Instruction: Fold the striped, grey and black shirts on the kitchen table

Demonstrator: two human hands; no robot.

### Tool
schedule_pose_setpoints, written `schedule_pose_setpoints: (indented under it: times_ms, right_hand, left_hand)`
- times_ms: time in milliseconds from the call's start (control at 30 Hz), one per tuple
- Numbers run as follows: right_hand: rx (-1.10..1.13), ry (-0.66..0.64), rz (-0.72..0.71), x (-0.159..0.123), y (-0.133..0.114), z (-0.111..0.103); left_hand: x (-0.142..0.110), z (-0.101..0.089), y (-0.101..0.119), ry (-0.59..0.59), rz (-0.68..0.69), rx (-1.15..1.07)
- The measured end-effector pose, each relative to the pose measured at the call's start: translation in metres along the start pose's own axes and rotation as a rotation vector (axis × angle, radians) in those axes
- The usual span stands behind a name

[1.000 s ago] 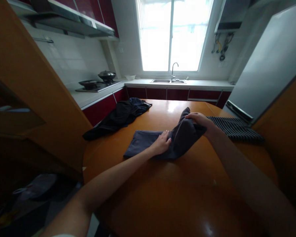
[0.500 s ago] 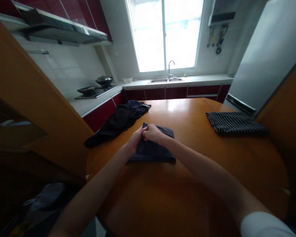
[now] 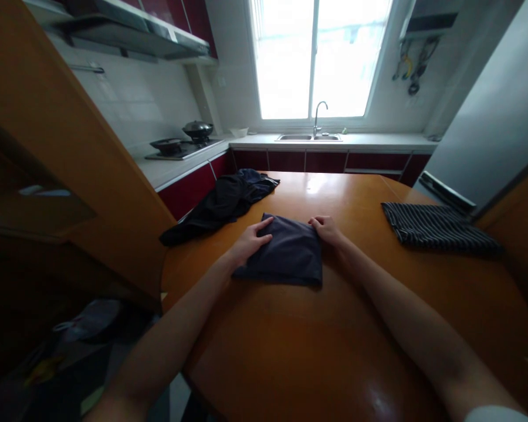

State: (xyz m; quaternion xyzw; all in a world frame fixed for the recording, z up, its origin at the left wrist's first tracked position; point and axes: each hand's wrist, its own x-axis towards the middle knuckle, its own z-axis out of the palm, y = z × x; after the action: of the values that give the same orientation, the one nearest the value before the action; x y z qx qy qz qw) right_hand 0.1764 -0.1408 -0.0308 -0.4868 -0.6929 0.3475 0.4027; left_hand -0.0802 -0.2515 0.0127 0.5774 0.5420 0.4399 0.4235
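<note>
A dark blue-grey cloth (image 3: 286,253) lies folded into a rough square on the orange wooden table (image 3: 334,340). My left hand (image 3: 251,239) rests flat on the cloth's far left corner, fingers stretched out. My right hand (image 3: 326,230) sits at the far right corner with fingers curled onto the cloth's edge. Both forearms reach in from the near side of the table.
A crumpled dark garment (image 3: 222,202) hangs over the table's far left edge. A folded striped cloth (image 3: 435,225) lies at the right. Behind are a counter with a sink and tap (image 3: 310,136), a stove with pans (image 3: 180,143), and a grey fridge (image 3: 488,117) at right.
My right hand folded the cloth's right half over to the left, making a compact square. Both hands then moved apart from the middle to its two far corners.
</note>
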Motion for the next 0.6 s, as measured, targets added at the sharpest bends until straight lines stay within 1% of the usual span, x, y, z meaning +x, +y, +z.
schedule_pose_setpoints:
  times_ms: [167, 267, 467, 600]
  right_hand:
    - [0.013, -0.077, -0.068, -0.001, 0.005, 0.012]
    - [0.007, -0.101, -0.072, 0.0, 0.007, 0.014]
    - [0.007, -0.099, -0.054, 0.002, 0.008, 0.017]
    - [0.019, -0.121, -0.054, 0.001, 0.005, 0.019]
  left_hand:
    - [0.0, -0.023, 0.007, -0.02, -0.089, -0.121]
    - [0.0, -0.035, 0.003, -0.03, -0.131, -0.135]
    - [0.005, -0.043, -0.016, -0.093, -0.178, -0.073]
    - [0.005, -0.046, -0.022, -0.136, -0.193, -0.048]
